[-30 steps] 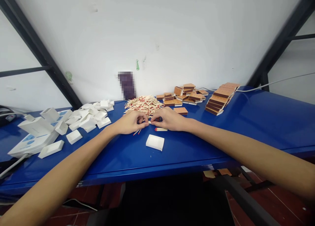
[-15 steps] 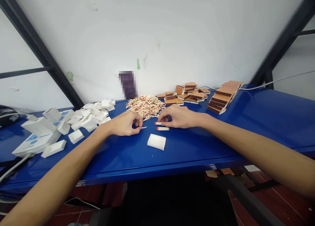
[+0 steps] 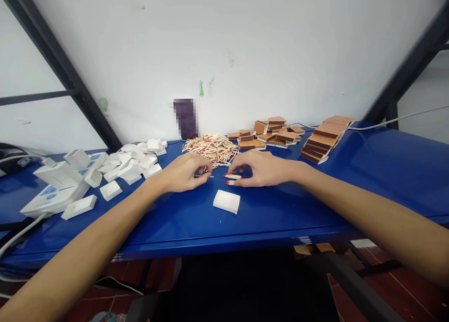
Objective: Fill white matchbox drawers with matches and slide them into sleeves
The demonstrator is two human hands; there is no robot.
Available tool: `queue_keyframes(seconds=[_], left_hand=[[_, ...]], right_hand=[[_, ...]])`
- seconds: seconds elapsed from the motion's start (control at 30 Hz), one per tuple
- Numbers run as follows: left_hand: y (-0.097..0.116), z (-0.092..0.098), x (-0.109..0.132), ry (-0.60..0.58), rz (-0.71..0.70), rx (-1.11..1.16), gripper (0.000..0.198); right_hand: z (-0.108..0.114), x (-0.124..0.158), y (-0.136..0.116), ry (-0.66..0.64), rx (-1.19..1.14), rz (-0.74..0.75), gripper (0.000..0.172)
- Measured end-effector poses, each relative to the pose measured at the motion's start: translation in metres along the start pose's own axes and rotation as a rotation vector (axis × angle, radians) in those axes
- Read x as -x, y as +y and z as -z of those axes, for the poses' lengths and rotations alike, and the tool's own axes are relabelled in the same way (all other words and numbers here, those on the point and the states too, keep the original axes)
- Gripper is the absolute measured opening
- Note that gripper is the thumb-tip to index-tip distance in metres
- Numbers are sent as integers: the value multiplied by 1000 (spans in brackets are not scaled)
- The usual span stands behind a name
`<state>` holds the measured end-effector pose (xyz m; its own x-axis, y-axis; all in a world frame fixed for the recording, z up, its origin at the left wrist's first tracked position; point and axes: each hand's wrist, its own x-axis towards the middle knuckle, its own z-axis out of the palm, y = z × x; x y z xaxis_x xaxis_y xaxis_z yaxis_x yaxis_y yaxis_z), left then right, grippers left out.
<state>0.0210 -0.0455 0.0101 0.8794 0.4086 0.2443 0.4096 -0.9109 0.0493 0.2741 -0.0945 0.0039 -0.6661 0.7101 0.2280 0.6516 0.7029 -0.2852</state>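
My left hand (image 3: 185,173) is closed in a pinch on a match (image 3: 210,176), whose pale stick pokes out past the fingertips. My right hand (image 3: 263,167) has its index finger and thumb apart, astride two small bundles of red-tipped matches. The upper bundle (image 3: 233,176) lies in the gap between them; the thumb touches the lower bundle (image 3: 230,183) and covers its right end. Just behind both hands is a big heap of loose matches (image 3: 210,146). In front of the fingers, a white matchbox tray (image 3: 226,201) rests on the blue table.
Many white trays (image 3: 131,168) are piled at left beside a white power strip (image 3: 52,198) with plugs. Brown matchbox sleeves (image 3: 277,134) lie scattered at the back right, and a slanting stack of sleeves (image 3: 324,139) stands farther right. A white wall (image 3: 245,46) rises behind the blue table (image 3: 298,214).
My right finger and thumb have spread from a pinch on the upper bundle to straddle both bundles. My left hand has shifted slightly up and right, still with the match.
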Motion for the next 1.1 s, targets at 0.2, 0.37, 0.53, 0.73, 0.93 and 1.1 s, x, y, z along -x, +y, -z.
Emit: queue_keyframes(seconds=[0.2,0.37,0.53,0.73,0.93,1.1], left_hand=[[19,1,-1,37,-82,38,25],[14,-7,-4,1,-42,-2,25],[8,-14,-4,-32,-46,-61,31],[10,-16,-6,-21,-61,-67,30],[13,-17,-8,-2,-30,-55,23],[15,-17,-10,-11,8,-52,20]], right_hand=[[-5,-1,2,-3,-55,55,20],[-15,-6,4,43,-129,48,14],[-26,-11,4,118,-155,59,10],[-34,-15,1,198,-101,58,11],[-33,-15,2,185,-71,64,12],[-31,-14,1,172,-44,45,9]])
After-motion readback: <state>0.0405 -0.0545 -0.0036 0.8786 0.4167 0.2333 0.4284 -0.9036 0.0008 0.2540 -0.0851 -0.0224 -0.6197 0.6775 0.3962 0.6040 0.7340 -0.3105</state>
